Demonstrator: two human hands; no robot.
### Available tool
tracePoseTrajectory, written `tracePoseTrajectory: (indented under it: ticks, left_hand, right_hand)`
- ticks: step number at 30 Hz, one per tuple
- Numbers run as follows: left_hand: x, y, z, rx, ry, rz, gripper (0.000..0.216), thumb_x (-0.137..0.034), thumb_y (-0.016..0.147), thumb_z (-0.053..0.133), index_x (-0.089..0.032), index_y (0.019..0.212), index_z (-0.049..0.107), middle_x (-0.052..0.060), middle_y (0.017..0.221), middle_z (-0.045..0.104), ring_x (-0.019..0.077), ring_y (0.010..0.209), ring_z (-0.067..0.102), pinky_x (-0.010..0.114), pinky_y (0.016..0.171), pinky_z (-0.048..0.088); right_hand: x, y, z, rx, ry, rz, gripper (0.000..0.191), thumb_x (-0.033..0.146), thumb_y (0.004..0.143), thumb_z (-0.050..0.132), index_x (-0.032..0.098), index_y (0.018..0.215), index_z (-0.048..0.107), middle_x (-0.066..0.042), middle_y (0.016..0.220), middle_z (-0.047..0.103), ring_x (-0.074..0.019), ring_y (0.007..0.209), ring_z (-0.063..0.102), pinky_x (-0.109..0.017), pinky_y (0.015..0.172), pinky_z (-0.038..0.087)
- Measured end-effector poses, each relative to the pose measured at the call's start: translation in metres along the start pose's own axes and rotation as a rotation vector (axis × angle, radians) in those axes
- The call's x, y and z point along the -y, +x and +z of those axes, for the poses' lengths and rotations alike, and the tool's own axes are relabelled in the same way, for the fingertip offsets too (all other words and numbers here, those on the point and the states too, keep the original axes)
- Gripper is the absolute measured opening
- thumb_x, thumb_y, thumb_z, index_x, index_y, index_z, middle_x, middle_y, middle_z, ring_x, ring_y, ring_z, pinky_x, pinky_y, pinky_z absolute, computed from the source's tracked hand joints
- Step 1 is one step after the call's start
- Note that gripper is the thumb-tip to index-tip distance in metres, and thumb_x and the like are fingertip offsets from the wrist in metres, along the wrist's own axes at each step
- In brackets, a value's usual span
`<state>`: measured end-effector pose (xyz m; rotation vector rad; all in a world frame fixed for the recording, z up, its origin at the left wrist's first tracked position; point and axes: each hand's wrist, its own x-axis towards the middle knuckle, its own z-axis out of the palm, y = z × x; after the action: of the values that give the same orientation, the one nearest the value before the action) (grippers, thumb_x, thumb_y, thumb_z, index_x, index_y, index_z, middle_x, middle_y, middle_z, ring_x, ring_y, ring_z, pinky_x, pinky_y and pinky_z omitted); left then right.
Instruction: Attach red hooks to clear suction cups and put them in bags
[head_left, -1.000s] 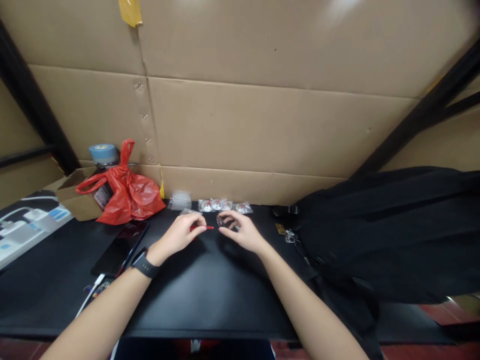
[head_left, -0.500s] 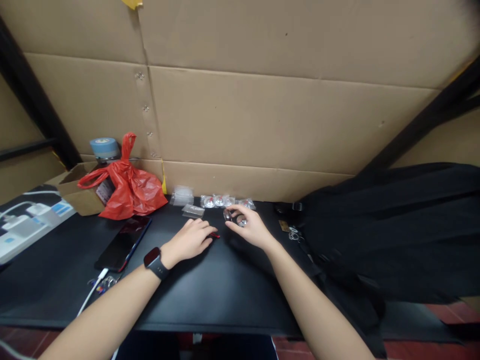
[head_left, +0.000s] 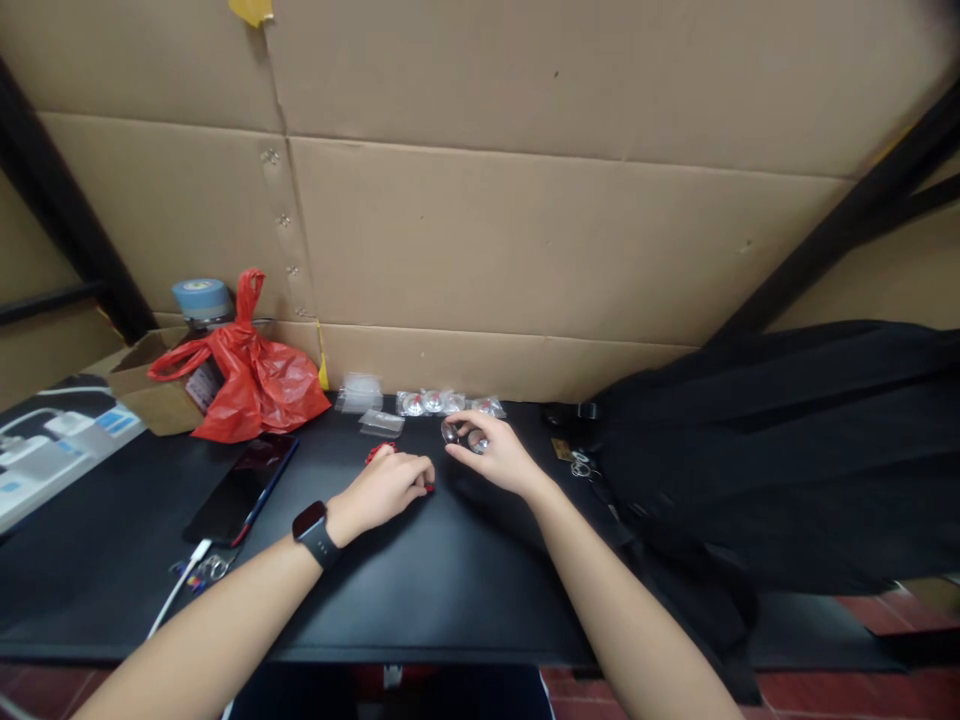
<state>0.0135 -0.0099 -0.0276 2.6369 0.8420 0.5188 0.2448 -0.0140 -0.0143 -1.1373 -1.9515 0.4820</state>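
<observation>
Clear round piece (head_left: pixel 454 432): pinched at the fingertips of the right hand (head_left: pixel 491 458), held just above the black table (head_left: pixel 420 590), close in front of the row of packets (head_left: pixel 442 403).
Right hand: curled, thumb and forefingers closed on the clear round piece, wrist low over the table.
Red piece (head_left: pixel 429 487): small, lying on the table under the left hand (head_left: pixel 386 488); a bit of red showing at the fingertips and another at the knuckles, shape mostly hidden.
Left hand: palm down, fingers bent over the red piece; gripping or only covering it, cannot tell. Dark smartwatch (head_left: pixel 315 532) on the wrist.
Row of packets: small clear bags with round contents, lined along the foot of the cardboard wall (head_left: pixel 525 230).
Loose clear bags (head_left: pixel 381 423): flat on the table, left of the row, near the left hand.
Phone (head_left: pixel 244 475): dark, lying flat, left of the left hand.
Red plastic bag (head_left: pixel 251 385): crumpled, at the back left, against a brown box (head_left: pixel 142 385).
Blue tape roll (head_left: pixel 199 297): behind the red plastic bag.
Key rings (head_left: pixel 577 465): right of the right hand, at the edge of the black cloth (head_left: pixel 787 450).
Black cloth: heaped over the right end of the table.
</observation>
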Motion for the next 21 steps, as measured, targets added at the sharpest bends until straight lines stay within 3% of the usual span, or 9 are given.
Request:
tracePoseTrajectory:
  ticks: [5, 10, 14, 21]
  left_hand:
    - [0.004, 0.001, -0.004, -0.225, -0.204, 0.000, 0.016, -0.015, 0.092, 0.057, -0.021, 0.106, 0.061, 0.002, 0.093, 0.070, 0.0147, 0.085, 0.067, 0.025, 0.080, 0.050]
    - [0.004, 0.002, -0.013, -0.369, -0.339, -0.067, 0.017, -0.023, 0.090, 0.063, -0.021, 0.107, 0.062, 0.004, 0.096, 0.074, 0.0173, 0.088, 0.071, 0.028, 0.084, 0.054]
    - [-0.001, 0.002, -0.017, -0.403, -0.290, -0.100, 0.011, -0.026, 0.091, 0.062, -0.022, 0.102, 0.062, 0.002, 0.092, 0.075, 0.0184, 0.087, 0.071, 0.031, 0.085, 0.052]
    - [-0.007, 0.001, -0.022, -0.470, -0.125, -0.098, 0.011, -0.016, 0.087, 0.059, -0.021, 0.096, 0.054, 0.002, 0.094, 0.070, 0.0190, 0.088, 0.066, 0.035, 0.089, 0.043]
  right_hand:
    - [0.004, -0.001, 0.006, -0.005, 0.119, 0.015, 0.035, 0.026, 0.080, 0.070, 0.023, 0.114, 0.063, -0.008, 0.112, 0.069, -0.0208, 0.094, 0.068, -0.032, 0.075, 0.056]
    - [0.014, -0.003, 0.017, -0.019, 0.265, 0.000, 0.042, 0.028, 0.079, 0.073, 0.023, 0.119, 0.061, -0.009, 0.115, 0.067, -0.0218, 0.100, 0.068, -0.033, 0.077, 0.058]
    - [0.023, -0.006, 0.026, -0.028, 0.295, -0.019, 0.045, 0.029, 0.078, 0.075, 0.024, 0.120, 0.060, -0.009, 0.118, 0.066, -0.0223, 0.103, 0.067, -0.035, 0.081, 0.058]
    - [0.033, -0.007, 0.034, -0.066, 0.265, -0.076, 0.046, 0.027, 0.077, 0.077, 0.024, 0.120, 0.060, -0.009, 0.113, 0.069, -0.0217, 0.099, 0.068, -0.034, 0.079, 0.057]
